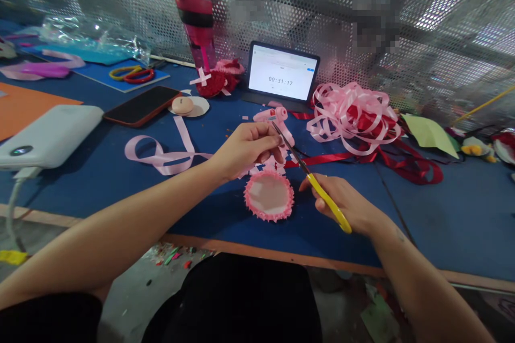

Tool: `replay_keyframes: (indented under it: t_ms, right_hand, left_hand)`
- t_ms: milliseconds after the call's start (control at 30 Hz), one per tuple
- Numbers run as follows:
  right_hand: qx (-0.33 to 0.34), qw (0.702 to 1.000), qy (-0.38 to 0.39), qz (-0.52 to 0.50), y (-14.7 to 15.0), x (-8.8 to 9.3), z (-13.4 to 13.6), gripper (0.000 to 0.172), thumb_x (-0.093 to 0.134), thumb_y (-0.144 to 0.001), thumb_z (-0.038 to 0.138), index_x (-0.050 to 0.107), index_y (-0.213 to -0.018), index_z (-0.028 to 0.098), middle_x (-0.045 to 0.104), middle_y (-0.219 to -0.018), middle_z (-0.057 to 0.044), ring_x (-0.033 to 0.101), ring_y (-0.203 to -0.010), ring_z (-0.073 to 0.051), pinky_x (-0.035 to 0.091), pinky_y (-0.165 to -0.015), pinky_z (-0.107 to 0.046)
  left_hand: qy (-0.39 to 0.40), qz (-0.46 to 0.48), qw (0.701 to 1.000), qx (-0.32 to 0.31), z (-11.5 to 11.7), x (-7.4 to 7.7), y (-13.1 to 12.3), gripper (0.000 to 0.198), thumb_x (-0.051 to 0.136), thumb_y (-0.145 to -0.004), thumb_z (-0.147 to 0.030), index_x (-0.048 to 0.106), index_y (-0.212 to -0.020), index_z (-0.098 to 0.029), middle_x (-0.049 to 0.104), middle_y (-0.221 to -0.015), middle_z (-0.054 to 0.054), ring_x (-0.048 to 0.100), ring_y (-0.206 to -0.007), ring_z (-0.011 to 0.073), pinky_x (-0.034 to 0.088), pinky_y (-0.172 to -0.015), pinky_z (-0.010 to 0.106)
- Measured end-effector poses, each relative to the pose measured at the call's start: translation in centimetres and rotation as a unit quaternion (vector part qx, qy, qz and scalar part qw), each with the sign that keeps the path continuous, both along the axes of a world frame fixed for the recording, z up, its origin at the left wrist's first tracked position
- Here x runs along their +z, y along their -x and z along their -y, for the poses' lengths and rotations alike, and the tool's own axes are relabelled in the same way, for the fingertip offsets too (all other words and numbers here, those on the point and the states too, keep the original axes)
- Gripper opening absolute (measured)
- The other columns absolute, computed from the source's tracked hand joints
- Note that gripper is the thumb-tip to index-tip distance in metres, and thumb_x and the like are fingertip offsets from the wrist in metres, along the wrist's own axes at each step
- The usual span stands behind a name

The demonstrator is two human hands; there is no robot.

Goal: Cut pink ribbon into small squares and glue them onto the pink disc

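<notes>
My left hand (247,147) is closed in a pinch on a piece of pink ribbon (270,163) above the blue table (100,171). My right hand (341,203) grips yellow-handled scissors (309,174), whose blades point up-left to the pinched ribbon by my left fingers. Just below both hands lies a round pink ribbon rosette (269,195) with a pale centre. A long loose pink ribbon strip (161,155) trails left from my left hand across the table.
A tablet (281,72) showing a timer stands at the back, a pink glue gun (271,115) before it. A heap of pink and red ribbon (354,118) lies right. A phone (140,105), power bank (48,136), pink bottle (199,21) and spare scissors (131,73) sit left.
</notes>
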State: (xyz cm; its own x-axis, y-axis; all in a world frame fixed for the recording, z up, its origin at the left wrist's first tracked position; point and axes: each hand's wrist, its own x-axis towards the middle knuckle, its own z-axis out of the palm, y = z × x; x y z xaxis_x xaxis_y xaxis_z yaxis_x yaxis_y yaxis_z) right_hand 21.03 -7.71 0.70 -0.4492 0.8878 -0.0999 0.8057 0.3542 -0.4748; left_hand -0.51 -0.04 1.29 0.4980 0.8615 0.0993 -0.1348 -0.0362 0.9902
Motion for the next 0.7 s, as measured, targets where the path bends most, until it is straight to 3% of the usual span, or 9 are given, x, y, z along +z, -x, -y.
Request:
replay_keyframes:
  t_ms: [333, 533, 700]
  right_hand:
    - [-0.008, 0.998, 0.030, -0.060, 0.16, -0.12, -0.06, 0.070, 0.022, -0.077, 0.081, 0.052, -0.082, 0.018, 0.050, -0.064, -0.001, 0.043, -0.052, -0.013, 0.032, -0.051, -0.026]
    - [-0.037, 0.991, 0.075, -0.106, 0.39, -0.29, -0.01, 0.050, 0.039, -0.084, 0.066, 0.052, -0.079, 0.018, 0.045, -0.057, 0.002, 0.041, -0.046, -0.011, 0.032, -0.048, -0.024]
    - [-0.048, 0.992, 0.061, -0.102, 0.33, -0.50, -0.17, 0.047, 0.041, -0.084, 0.063, 0.053, -0.079, 0.017, 0.046, -0.056, 0.003, 0.040, -0.045, -0.010, 0.031, -0.046, -0.023]
  left_hand:
    - [-0.005, -0.003, 1.000, 0.006, 0.12, 0.10, -0.06, 0.015, 0.051, -0.079, -0.012, 0.055, -0.064, -0.014, 0.064, -0.055, 0.005, 0.036, -0.039, 0.0024, 0.022, -0.038, 0.017]
    - [-0.002, 0.002, 1.000, 0.001, 0.12, 0.19, -0.04, 0.017, 0.051, -0.081, -0.011, 0.054, -0.065, -0.012, 0.065, -0.055, 0.004, 0.036, -0.040, 0.0016, 0.024, -0.039, 0.016]
    - [-0.004, -0.001, 1.000, 0.007, 0.13, 0.19, -0.08, 0.016, 0.050, -0.082, -0.012, 0.054, -0.067, -0.013, 0.064, -0.054, 0.003, 0.035, -0.039, 0.0018, 0.024, -0.040, 0.016]
